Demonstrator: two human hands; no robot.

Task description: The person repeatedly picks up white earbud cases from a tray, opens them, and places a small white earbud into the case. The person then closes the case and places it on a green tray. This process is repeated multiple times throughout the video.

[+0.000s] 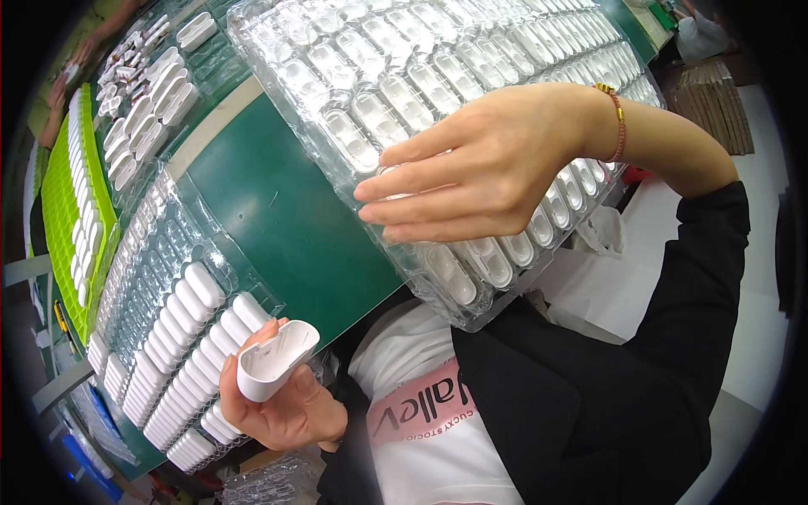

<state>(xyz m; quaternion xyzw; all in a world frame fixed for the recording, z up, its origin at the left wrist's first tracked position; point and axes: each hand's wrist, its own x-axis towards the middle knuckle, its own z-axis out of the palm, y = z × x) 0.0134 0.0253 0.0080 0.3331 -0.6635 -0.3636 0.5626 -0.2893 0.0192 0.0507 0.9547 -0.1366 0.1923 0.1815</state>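
Observation:
My left hand (290, 418) grips a hollow white oval plastic case shell (271, 366), its open side tilted up. Beside it lies a clear blister tray (220, 225) with rows of smooth white oval pieces (189, 307); the far rows of its pockets look unfilled. My right hand (492, 164) is stretched out flat over another clear blister tray (290, 101). White oval shells with hollow insides (453, 276) sit in that tray's pockets. The right fingers are extended close above or touching the shells; what lies under the palm is hidden.
A green table top (282, 198) shows between the two trays. Loose white cases (151, 126) stand in a cluster at the far left, near a bright green tray (63, 223). Another person's hand (57, 91) is at the far left edge. Flattened cardboard (715, 109) stands at right.

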